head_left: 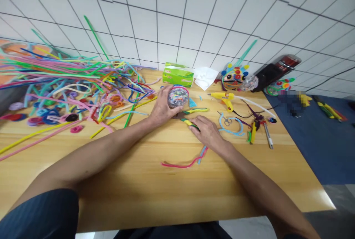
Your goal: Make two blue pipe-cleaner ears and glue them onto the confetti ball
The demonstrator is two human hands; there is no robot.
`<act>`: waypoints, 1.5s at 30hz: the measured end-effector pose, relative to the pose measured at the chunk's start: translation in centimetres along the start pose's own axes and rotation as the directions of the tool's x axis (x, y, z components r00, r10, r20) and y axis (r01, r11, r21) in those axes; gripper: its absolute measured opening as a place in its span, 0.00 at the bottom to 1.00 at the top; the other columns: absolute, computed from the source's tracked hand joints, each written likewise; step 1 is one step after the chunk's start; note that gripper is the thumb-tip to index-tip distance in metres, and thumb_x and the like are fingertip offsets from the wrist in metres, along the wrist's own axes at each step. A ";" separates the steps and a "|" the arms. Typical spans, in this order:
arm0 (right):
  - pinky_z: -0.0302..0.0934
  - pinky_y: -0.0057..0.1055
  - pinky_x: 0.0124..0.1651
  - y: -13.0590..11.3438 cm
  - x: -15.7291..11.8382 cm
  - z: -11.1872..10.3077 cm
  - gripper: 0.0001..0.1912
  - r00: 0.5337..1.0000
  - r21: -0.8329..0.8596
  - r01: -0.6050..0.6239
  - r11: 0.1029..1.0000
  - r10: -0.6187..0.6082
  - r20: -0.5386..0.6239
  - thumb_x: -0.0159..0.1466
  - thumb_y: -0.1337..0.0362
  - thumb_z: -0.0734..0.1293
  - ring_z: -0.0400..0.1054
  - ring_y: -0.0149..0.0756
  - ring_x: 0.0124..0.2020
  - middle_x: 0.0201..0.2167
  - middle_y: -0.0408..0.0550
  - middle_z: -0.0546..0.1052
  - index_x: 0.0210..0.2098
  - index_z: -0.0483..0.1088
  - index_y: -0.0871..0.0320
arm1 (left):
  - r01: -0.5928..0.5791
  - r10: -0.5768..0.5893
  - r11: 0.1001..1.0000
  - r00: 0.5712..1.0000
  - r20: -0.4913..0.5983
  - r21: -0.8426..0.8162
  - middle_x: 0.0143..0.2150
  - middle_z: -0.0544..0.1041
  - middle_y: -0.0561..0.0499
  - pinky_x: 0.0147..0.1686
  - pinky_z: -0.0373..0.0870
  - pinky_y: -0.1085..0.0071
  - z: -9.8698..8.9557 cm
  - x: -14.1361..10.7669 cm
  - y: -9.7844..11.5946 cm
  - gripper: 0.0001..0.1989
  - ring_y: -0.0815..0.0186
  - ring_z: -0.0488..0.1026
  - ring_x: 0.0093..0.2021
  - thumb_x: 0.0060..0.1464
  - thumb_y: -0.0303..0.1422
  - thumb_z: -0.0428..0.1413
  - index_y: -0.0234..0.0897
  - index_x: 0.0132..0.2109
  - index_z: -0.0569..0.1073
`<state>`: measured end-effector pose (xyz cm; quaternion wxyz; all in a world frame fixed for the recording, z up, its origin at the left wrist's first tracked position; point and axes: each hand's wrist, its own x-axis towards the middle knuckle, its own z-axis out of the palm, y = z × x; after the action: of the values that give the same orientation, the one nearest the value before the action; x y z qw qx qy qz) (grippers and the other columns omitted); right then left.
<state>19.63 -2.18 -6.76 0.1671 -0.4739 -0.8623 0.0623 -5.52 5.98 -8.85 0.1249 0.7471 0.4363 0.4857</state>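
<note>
Right hand [206, 131] half-closes around one handle of pliers [197, 111]; left hand [163, 109] cups a pink-rimmed ball [179, 99], strips [183, 166] at its six o'clock unattached.

Left grip [163, 109] curled, right grip [206, 130] palm-down, forearms [119, 146] converging forward.

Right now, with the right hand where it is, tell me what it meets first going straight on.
The right hand already touches the pliers. Beyond them, it would probably meet the left hand first, by its thumb; depth there is unclear.
</note>
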 end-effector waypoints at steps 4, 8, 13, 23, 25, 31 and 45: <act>0.76 0.47 0.55 0.2 -0.5 0.2 0.14 0.998 0.020 0.038 0.999 -0.037 -0.043 0.76 0.60 0.67 0.80 0.52 0.50 0.47 0.57 0.84 0.57 0.79 0.54 | -0.006 0.006 0.999 1.000 -0.006 -0.039 0.72 0.70 0.33 0.74 0.65 0.45 0.2 0.1 0.2 0.46 0.45 0.68 0.73 0.56 0.42 0.73 0.36 0.73 0.60; 0.75 0.49 0.56 -0.2 -0.7 0.3 0.14 0.998 0.018 0.047 0.999 -0.046 -0.051 0.77 0.58 0.67 0.80 0.53 0.50 0.47 0.58 0.85 0.57 0.79 0.55 | -0.011 0.014 0.998 0.999 0.043 -0.060 0.73 0.68 0.32 0.76 0.63 0.45 0.5 -0.1 0.3 0.47 0.45 0.66 0.75 0.56 0.43 0.73 0.37 0.74 0.59; 0.74 0.48 0.57 -0.3 -1.0 -1.3 0.14 0.991 0.037 0.002 0.999 0.003 -0.136 0.75 0.56 0.69 0.80 0.53 0.51 0.48 0.58 0.86 0.55 0.80 0.54 | -0.040 0.042 0.998 0.998 0.039 -0.056 0.77 0.62 0.27 0.79 0.57 0.41 0.4 -0.3 -0.2 0.57 0.39 0.60 0.79 0.52 0.49 0.75 0.34 0.77 0.55; 0.66 0.37 0.41 3.9 -1.6 -6.1 0.22 0.831 0.064 -0.160 0.985 0.169 -0.529 0.78 0.52 0.64 0.72 0.39 0.31 0.27 0.45 0.77 0.29 0.73 0.52 | -0.293 0.316 0.938 0.942 0.110 -0.182 0.38 0.82 0.50 0.45 0.77 0.66 -4.8 -1.6 8.1 0.05 0.64 0.79 0.40 0.72 0.30 0.57 0.38 0.45 0.78; 0.64 0.38 0.40 5.0 -1.7 -5.4 0.26 0.837 0.039 -0.208 0.977 0.198 -0.509 0.79 0.50 0.61 0.69 0.39 0.30 0.25 0.45 0.74 0.27 0.69 0.52 | -0.441 0.512 0.853 0.814 0.274 -0.280 0.43 0.84 0.47 0.46 0.77 0.65 -4.4 -3.6 10.5 0.06 0.62 0.80 0.43 0.73 0.31 0.57 0.38 0.48 0.79; 0.61 0.38 0.40 6.0 -1.6 -3.4 0.25 0.887 -0.018 -0.116 0.993 0.095 -0.453 0.80 0.51 0.59 0.67 0.40 0.31 0.24 0.47 0.72 0.27 0.66 0.51 | -0.548 0.610 0.769 0.475 0.634 -0.330 0.68 0.80 0.37 0.64 0.74 0.52 -0.8 -9.8 11.5 0.20 0.47 0.74 0.69 0.70 0.42 0.64 0.33 0.61 0.80; 0.64 0.36 0.51 1.2 -3.8 -8.4 0.09 0.924 0.195 0.098 0.976 -0.162 0.345 0.72 0.70 0.69 0.74 0.41 0.47 0.43 0.50 0.80 0.48 0.82 0.55 | -0.624 0.671 0.731 0.582 0.459 -0.276 0.53 0.86 0.38 0.64 0.82 0.61 0.1 -9.7 10.3 0.15 0.57 0.83 0.58 0.75 0.24 0.48 0.29 0.52 0.81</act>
<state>25.34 -5.15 -0.10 0.0512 -0.3797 -0.8992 0.2115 -1.43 -7.52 -8.56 0.0857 0.9514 0.0604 0.2896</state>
